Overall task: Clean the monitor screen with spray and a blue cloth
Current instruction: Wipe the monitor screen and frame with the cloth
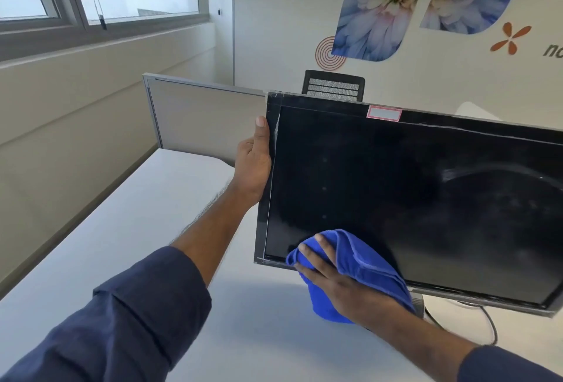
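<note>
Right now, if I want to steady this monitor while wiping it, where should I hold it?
Probably the monitor's upright left edge, from the left side, where the left hand grips now: thumb along the bezel, off the glass. The right hand presses the blue cloth at the lower left corner.

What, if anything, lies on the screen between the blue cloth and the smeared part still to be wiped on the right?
Nothing visible. The right hand presses the blue cloth on the screen's lower left corner, and bare glass runs from there to the smear. The left hand only grips the left edge.
</note>
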{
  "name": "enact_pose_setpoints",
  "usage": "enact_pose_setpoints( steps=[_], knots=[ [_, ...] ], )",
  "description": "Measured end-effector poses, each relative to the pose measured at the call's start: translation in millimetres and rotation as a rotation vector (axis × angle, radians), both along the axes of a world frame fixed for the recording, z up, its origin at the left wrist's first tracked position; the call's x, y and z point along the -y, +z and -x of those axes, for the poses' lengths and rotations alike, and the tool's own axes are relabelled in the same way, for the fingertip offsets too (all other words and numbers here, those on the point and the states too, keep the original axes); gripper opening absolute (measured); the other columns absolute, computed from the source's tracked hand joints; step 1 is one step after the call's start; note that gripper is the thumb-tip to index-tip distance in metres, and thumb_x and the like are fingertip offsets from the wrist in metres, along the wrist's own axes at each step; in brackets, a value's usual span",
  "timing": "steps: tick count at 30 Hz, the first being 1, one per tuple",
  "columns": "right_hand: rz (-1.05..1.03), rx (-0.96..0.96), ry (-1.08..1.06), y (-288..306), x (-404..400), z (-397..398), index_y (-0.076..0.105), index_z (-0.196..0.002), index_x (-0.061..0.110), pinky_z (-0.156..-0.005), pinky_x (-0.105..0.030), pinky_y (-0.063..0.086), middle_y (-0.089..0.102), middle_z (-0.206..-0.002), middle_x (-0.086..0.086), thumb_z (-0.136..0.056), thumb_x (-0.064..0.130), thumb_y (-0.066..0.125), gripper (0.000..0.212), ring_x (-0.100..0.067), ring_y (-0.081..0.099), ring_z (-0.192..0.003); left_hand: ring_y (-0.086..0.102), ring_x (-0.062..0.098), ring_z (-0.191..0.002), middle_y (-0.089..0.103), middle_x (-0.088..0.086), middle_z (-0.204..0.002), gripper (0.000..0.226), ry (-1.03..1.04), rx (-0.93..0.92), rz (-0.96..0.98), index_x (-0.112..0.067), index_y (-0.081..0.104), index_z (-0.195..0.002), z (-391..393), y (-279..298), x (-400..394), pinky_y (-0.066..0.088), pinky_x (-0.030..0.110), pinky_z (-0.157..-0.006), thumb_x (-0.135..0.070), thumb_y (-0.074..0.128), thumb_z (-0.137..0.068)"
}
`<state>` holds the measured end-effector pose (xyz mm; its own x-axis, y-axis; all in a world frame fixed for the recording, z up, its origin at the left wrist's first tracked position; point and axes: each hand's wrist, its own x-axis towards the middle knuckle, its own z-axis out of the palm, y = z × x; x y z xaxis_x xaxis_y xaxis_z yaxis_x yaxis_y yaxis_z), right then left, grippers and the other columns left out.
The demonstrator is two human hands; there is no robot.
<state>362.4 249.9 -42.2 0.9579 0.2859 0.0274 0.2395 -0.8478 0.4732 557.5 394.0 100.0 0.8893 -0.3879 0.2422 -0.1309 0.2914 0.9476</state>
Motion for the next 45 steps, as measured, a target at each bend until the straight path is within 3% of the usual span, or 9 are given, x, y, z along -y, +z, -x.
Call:
enact_pose_setpoints(
  steps=[3,7,12,22,27,31,35,41,45],
  knots=[
    [0.012,0.089,0.030,0,23,10,-0.021,-0.152,0.019,-0.111,-0.063,0.027,-0.018,-0.163,-0.008,-0.080,0.016,0.067,0.114,-0.044,0.003,-0.148,0.073,0.014,-0.094,0.076,-0.001,-0.093,0.058,-0.029,-0.035,0.019,-0.018,0.074,-0.098,5,6,-4,0.060,0.034,-0.083,-0.055,0.029,-0.100],
    [0.177,0.066,0.071,2,30,8,-0.026,-0.150,0.009,-0.115,-0.062,0.017,-0.025,-0.159,-0.018,-0.095,0.012,0.028,0.077,-0.046,0.000,-0.147,0.070,0.009,-0.099,0.074,-0.011,-0.102,0.062,-0.154,-0.102,-0.147,-0.035,0.068,-0.102,17,-16,-9,0.056,0.030,-0.087,-0.074,0.023,-0.084],
    [0.353,-0.049,0.157,16,10,-10,-0.030,-0.140,0.001,-0.115,-0.061,0.015,-0.025,-0.154,-0.031,-0.102,0.028,0.031,0.077,-0.057,-0.014,-0.141,0.064,0.014,-0.116,0.070,-0.006,-0.121,0.072,-0.233,-0.246,-0.172,-0.040,0.068,-0.114,19,-54,-20,0.047,0.039,-0.104,-0.081,0.018,-0.082],
    [0.041,0.622,-0.098,70,-39,-76,0.007,-0.157,0.014,-0.120,-0.056,-0.006,0.010,-0.163,-0.014,-0.105,0.043,0.019,0.061,-0.041,0.010,-0.147,0.065,0.017,-0.117,0.070,0.005,-0.123,0.068,-0.216,-0.321,-0.053,-0.021,0.067,-0.121,32,-81,-21,0.049,0.031,-0.097,-0.062,0.017,-0.099],
    [0.251,0.265,0.066,12,-27,-59,-0.013,-0.152,0.000,-0.120,-0.054,0.011,-0.022,-0.156,-0.028,-0.104,0.029,0.018,0.064,-0.045,-0.010,-0.148,0.067,0.023,-0.113,0.072,0.007,-0.119,0.083,-0.133,-0.304,-0.101,-0.019,0.068,-0.121,32,-82,-16,0.047,0.044,-0.103,-0.082,0.034,-0.080],
    [0.449,0.057,0.162,5,-4,-24,-0.035,-0.135,-0.014,-0.121,-0.051,0.012,-0.025,-0.154,-0.028,-0.081,-0.008,-0.024,0.056,-0.040,-0.011,-0.148,0.070,0.023,-0.105,0.074,0.003,-0.113,0.096,-0.058,-0.290,-0.175,-0.025,0.072,-0.113,32,-85,-14,0.054,0.042,-0.094,-0.098,0.037,-0.060],
    [0.539,0.279,0.131,-3,39,-11,-0.009,-0.153,0.003,-0.119,-0.058,0.002,-0.017,-0.159,-0.023,-0.104,0.024,0.026,0.063,-0.045,-0.011,-0.147,0.072,0.022,-0.098,0.075,0.003,-0.105,0.078,0.023,-0.300,-0.176,-0.025,0.072,-0.100,37,-80,-10,0.057,0.028,-0.074,-0.084,0.031,-0.069],
    [0.312,0.645,0.079,99,62,-23,0.016,-0.151,-0.003,-0.118,-0.059,-0.011,0.031,-0.155,-0.021,-0.102,0.025,0.028,0.058,-0.044,-0.002,-0.147,0.069,0.024,-0.100,0.073,0.005,-0.106,0.070,0.066,-0.308,-0.200,-0.028,0.071,-0.096,39,-78,-6,0.056,0.033,-0.080,-0.079,0.026,-0.079],
    [0.003,0.865,-0.171,148,71,-26,0.024,-0.154,0.026,-0.116,-0.061,0.000,0.021,-0.160,-0.010,-0.104,0.043,0.035,0.054,-0.035,0.001,-0.148,0.068,0.023,-0.104,0.072,0.002,-0.110,0.072,0.067,-0.283,-0.186,-0.030,0.070,-0.098,42,-78,-5,0.056,0.035,-0.083,-0.082,0.027,-0.072]
  ],
)
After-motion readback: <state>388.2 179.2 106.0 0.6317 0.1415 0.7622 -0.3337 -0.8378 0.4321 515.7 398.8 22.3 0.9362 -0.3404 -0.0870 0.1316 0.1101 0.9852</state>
